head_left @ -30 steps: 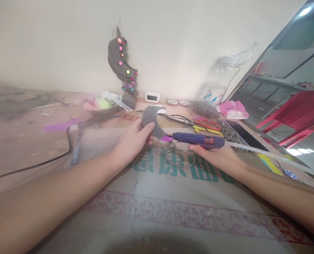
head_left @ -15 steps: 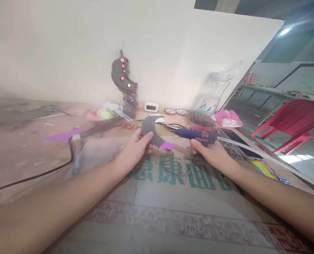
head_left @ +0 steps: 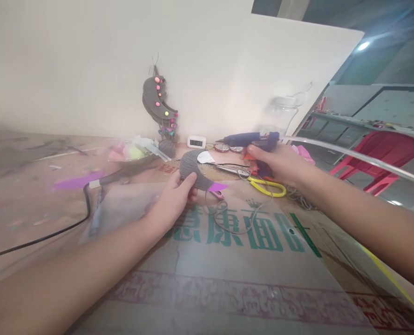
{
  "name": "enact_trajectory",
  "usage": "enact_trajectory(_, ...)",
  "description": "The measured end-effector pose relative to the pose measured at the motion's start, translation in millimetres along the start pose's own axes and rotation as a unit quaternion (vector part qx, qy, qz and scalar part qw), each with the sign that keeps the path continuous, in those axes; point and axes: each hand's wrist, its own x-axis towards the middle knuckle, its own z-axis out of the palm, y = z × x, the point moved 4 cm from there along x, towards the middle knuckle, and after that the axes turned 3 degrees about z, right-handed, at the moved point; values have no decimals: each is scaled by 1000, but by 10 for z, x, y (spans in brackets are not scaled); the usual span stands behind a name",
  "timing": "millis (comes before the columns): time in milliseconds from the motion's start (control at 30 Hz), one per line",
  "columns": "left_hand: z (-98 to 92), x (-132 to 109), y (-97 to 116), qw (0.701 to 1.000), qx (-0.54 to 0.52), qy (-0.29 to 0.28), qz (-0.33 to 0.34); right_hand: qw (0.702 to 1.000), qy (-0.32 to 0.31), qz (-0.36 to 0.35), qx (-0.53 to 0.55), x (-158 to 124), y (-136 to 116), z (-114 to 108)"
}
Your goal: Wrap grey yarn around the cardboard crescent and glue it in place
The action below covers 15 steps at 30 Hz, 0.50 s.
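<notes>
My left hand (head_left: 182, 188) pinches a crescent moon shape (head_left: 192, 168) wound with grey yarn; its lower tip shows bare purple (head_left: 218, 187). In my right hand (head_left: 269, 160) is a blue hot glue gun (head_left: 243, 139), raised above the table with its nozzle pointing left. A clear glue stick (head_left: 349, 153) runs out of the back of the gun. Below the right hand lie yellow-handled scissors (head_left: 268, 187). A loose strand of grey yarn (head_left: 224, 228) curls over the sheet in front of the crescent.
A finished grey crescent (head_left: 154, 100) with coloured pompoms hangs against the white wall. Behind my hands stand a small digital clock (head_left: 196, 141), a bowl of bright pieces (head_left: 130, 153) and a clear bottle (head_left: 280, 114). A black cable (head_left: 53, 232) crosses the left side. A red chair (head_left: 391, 151) stands beyond the table.
My right hand has lifted the glue gun up and away from the crescent, uncovering the scissors. The left hand still holds the crescent in nearly the same place.
</notes>
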Motion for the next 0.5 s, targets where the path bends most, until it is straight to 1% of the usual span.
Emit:
enact_trajectory(67,6,-3,14,1000,-6,2,0,997,-4,-14,-82,214,-54,16)
enact_trajectory(133,17,-12,27,1000,-10,-2,-1,992,-8,-52,-115,444,-88,69)
enact_trajectory(200,27,-22,36,1000,-10,-7,-3,985,-19,-85,-149,685,-73,169)
enact_trajectory(300,33,-28,43,1000,-7,-10,1,980,-9,-89,-180,1033,60,345)
enact_trajectory(367,31,-25,34,1000,-6,-10,-1,979,-1,-81,-189,1212,189,464)
enact_trajectory(433,32,-20,19,1000,-5,-16,-5,977,6,-66,-202,1322,323,557)
enact_trajectory(500,34,-17,7,1000,-2,-25,-10,975,9,-51,-217,1369,436,609)
